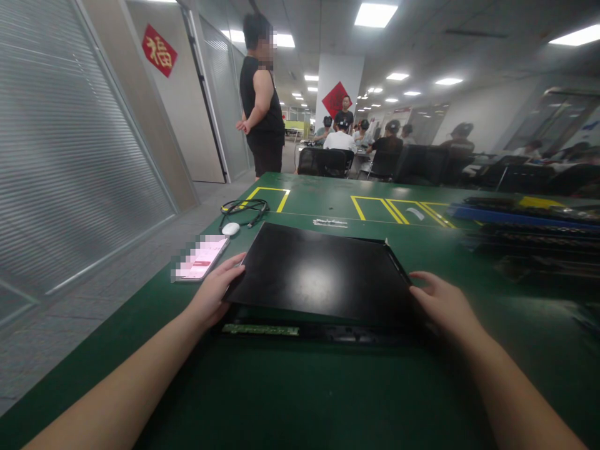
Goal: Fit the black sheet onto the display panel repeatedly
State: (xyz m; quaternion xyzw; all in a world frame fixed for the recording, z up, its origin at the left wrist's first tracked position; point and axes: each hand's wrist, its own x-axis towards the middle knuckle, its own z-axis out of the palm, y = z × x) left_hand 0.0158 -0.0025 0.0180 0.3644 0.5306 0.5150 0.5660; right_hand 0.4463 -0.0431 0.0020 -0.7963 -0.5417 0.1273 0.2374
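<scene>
A glossy black display panel (pixel 319 269) lies between my hands, tilted, its near edge raised above a dark frame (pixel 356 333). A narrow green circuit board (pixel 260 329) shows along the frame's near left side. My left hand (pixel 220 284) grips the panel's left edge, fingertips at the side and thumb partly hidden. At the right edge, my right hand (pixel 434 297) pinches the panel between thumb and fingers; the lower fingers are dark and hard to see. Part of the frame's rim shows past the panel's far right corner.
On the green table (pixel 323 400), a phone (pixel 201 259), a white mouse-shaped object (pixel 230 229) and a coiled black cable (pixel 244 212) lie left. Blurred stacked dark panels (pixel 529 231) stand right. Yellow tape marks the far side. A person (pixel 262 100) stands beyond; others sit farther back.
</scene>
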